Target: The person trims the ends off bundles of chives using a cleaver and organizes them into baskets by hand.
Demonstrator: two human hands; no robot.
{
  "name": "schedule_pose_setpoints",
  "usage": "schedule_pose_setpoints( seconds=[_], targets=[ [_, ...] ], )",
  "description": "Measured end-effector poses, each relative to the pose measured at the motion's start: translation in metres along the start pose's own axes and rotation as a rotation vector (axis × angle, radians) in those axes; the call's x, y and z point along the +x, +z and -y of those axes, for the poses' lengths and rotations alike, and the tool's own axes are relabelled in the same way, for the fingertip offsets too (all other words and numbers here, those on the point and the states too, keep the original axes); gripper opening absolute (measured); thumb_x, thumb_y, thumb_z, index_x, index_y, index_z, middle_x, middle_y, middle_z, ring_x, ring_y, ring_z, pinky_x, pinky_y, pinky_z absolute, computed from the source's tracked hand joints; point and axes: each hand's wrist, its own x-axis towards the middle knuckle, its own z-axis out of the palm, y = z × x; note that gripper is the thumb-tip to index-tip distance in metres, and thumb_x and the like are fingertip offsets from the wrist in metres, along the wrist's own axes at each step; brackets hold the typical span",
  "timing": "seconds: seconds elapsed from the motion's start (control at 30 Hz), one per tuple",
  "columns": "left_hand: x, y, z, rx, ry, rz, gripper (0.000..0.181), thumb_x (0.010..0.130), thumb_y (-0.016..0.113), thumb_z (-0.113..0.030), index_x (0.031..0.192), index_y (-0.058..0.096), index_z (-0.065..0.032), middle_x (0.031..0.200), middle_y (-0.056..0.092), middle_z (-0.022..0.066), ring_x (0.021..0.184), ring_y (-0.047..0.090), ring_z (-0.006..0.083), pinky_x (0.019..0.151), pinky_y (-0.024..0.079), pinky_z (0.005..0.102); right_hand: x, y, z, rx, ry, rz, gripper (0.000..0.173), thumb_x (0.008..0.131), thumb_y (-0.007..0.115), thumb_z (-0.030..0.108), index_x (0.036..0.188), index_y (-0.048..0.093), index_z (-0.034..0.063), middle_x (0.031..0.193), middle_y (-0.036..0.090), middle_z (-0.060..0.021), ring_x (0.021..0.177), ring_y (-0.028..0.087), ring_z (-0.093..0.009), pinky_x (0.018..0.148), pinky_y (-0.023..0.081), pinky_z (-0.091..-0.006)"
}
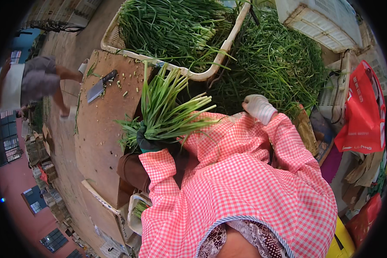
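Note:
My left hand (147, 142), in a dark glove with a green cuff, grips a bunch of long green stalks (163, 103), probably garlic chives. Their pale cut ends fan out upward and to the right. My right hand (259, 108), in a whitish striped glove, is curled above my lap by the pink checked smock; whether its fingers pinch anything is hidden. Just beyond it spreads a large heap of loose green leaves (271, 64). Ahead, a white plastic crate (209, 72) holds bundled greens (167, 29).
A kitchen knife (101, 86) lies among cut bits on a wooden board (100, 129) to the left. Beyond it, a person (42, 77) walks across the floor. A white crate (322, 22) and a red bag (362, 113) are at right. A small tub (135, 222) stands by my left elbow.

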Motion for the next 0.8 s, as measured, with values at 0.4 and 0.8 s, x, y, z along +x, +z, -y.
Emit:
schedule_pose_setpoints(
  seconds=[0.4,0.8],
  targets=[
    [0.006,-0.013,-0.005,-0.048,-0.073,0.105,0.048,0.078,0.049,-0.019,0.123,0.051,-0.0013,0.123,0.054,0.0216,0.109,0.055,0.0385,0.095,0.043,0.0555,0.039,0.008,0.098,0.809,-0.275,0.158,0.023,0.080,0.059,0.021,0.080,0.069,0.0002,0.066,0.064,-0.0076,0.057,0.059,-0.013,0.055,0.047,-0.0275],
    [0.005,0.009,0.001,0.067,-0.099,0.028,0.054,0.076,0.052,-0.021,0.126,0.049,-0.0019,0.124,0.054,0.0218,0.110,0.054,0.0390,0.094,0.044,0.0540,0.021,-0.030,0.107,0.545,-0.159,0.285,0.033,0.073,0.066,0.024,0.099,0.069,0.0041,0.067,0.064,-0.0072,0.056,0.057,-0.012,0.056,0.047,-0.0271]
  ],
)
